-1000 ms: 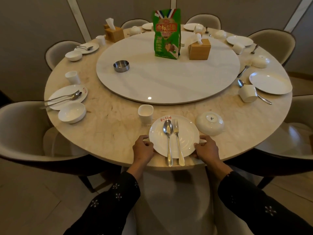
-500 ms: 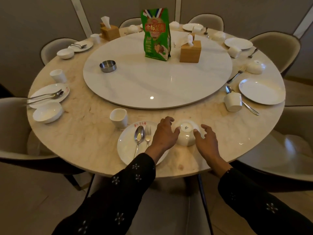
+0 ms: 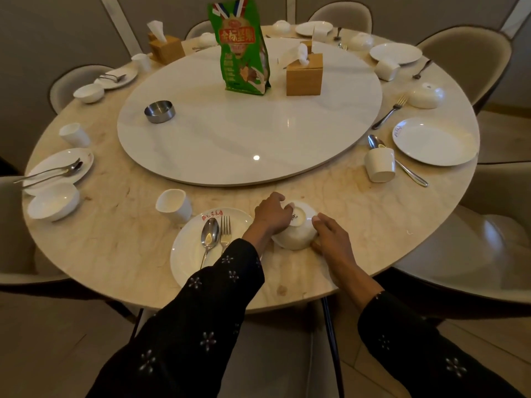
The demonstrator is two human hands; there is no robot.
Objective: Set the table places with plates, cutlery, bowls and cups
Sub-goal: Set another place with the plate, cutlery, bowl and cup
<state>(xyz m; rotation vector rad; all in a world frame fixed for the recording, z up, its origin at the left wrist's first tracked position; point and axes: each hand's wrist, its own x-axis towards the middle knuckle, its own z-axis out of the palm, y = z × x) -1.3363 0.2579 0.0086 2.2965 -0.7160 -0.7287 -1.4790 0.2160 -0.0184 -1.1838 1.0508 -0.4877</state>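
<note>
Bowl [image 3: 294, 229], white, glazed and round, sat upside down at lower centre of the frame, its foot ring facing up, just right of the plate [image 3: 189, 251]. The left hand [image 3: 273, 215] curled its fingers over the bowl's far left side, and the right hand [image 3: 330, 232] cupped the near right side, so each grip was grasping the bowl; the near edge looked slightly tilted, which suggested it was about to be turned upright, though that is only a judgement. The smooth plate carried a shiny metal spoon [image 3: 209, 238] and fork [image 3: 225, 234] side by side, handles toward the person, probably to keep the place tidy. A small white cup [image 3: 173, 205] stood just above and left of the plate. All rested on the round, pale, veined stone worktop [image 3: 115, 248], with a glossy turntable [image 3: 250, 116] at centre frame.
</note>
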